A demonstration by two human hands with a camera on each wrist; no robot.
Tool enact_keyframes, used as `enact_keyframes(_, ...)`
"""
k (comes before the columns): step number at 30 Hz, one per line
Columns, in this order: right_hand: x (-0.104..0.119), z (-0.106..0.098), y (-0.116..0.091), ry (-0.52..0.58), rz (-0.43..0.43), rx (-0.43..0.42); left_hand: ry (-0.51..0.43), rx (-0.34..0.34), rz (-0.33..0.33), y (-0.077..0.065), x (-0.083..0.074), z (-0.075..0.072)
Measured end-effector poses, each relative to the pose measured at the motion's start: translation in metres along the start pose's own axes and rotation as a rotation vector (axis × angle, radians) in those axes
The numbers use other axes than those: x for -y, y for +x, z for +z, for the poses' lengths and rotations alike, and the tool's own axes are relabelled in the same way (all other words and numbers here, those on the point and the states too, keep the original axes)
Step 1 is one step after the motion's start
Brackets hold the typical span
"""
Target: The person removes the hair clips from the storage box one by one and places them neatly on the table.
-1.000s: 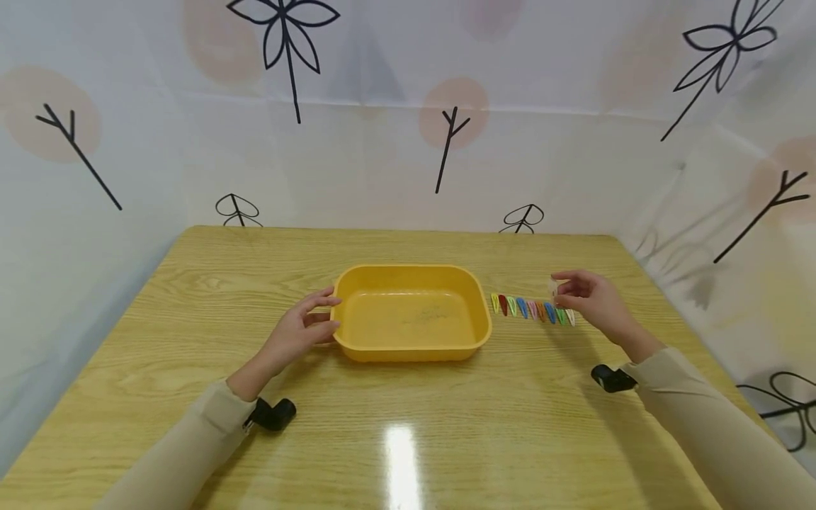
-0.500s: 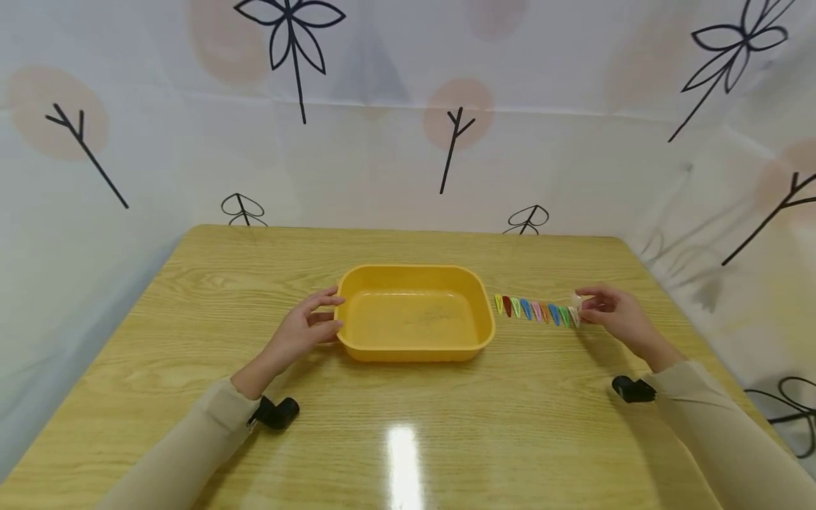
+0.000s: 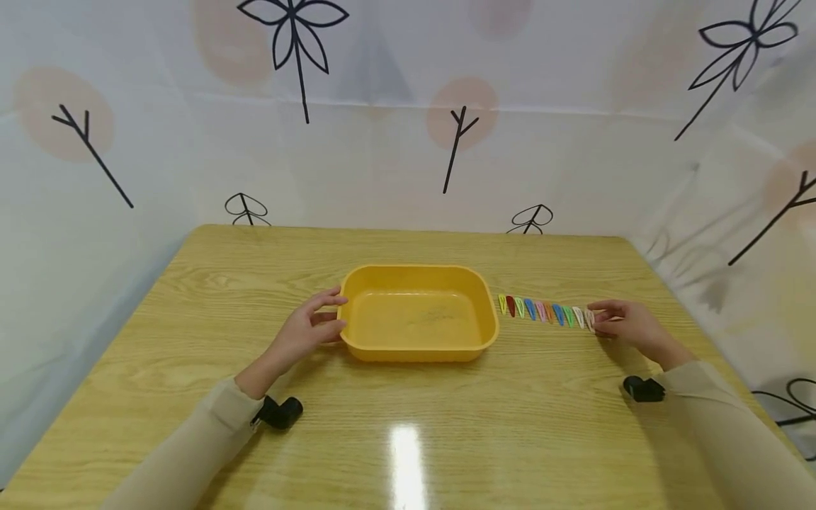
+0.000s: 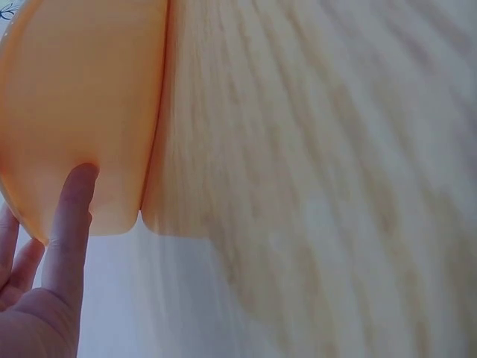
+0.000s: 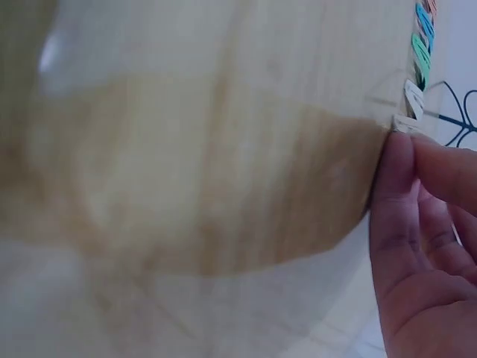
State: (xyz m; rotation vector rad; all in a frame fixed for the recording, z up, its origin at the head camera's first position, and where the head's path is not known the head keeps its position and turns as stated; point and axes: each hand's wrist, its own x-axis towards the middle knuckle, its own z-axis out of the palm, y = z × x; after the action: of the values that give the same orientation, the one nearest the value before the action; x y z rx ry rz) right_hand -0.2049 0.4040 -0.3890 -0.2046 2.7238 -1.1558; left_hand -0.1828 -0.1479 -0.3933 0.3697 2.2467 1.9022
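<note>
At the left end of a yellow rectangular tray [image 3: 417, 354], my left hand [image 3: 299, 331] rests its fingertips on the rim. In the left wrist view one nearly straight finger touches the tray's outer wall [image 4: 89, 89]. My right hand [image 3: 634, 329] pinches a beige snap hair clip [image 3: 590, 320] between thumb and finger, down at the table at the right end of a row of hair clips. The right wrist view shows the clip's tip [image 5: 403, 124] above the fingertips, the rest hidden by them. A white hair clip [image 3: 578, 316] lies beside it.
Several hair clips in yellow, red, green, blue, pink and orange, such as the blue clip [image 3: 530, 309], lie between the tray and my right hand. The wooden table [image 3: 357, 425] reaches back to a patterned cloth [image 3: 382, 163].
My right hand has moved right and down with the beige hair clip, from above the row to its right end. The left hand stays at the tray; the view shifted slightly.
</note>
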Motion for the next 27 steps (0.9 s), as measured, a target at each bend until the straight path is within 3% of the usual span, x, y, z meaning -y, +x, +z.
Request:
enact_keyframes(6,0.0034,-0.0015,0.0054,0.002,0.032,0.038,0.0,-0.002,-0.005,-0.0004,0.0004,-0.0003)
enact_keyframes(13,0.002,-0.0034,0.0051,-0.086,0.037,0.018,-0.002,0.005,-0.009,-0.0005,-0.001,-0.0001)
enact_keyframes(27,0.0013,-0.0012,0.0033,-0.107,0.034,-0.004,-0.005,0.01,-0.012,0.0011,-0.0001,-0.0001)
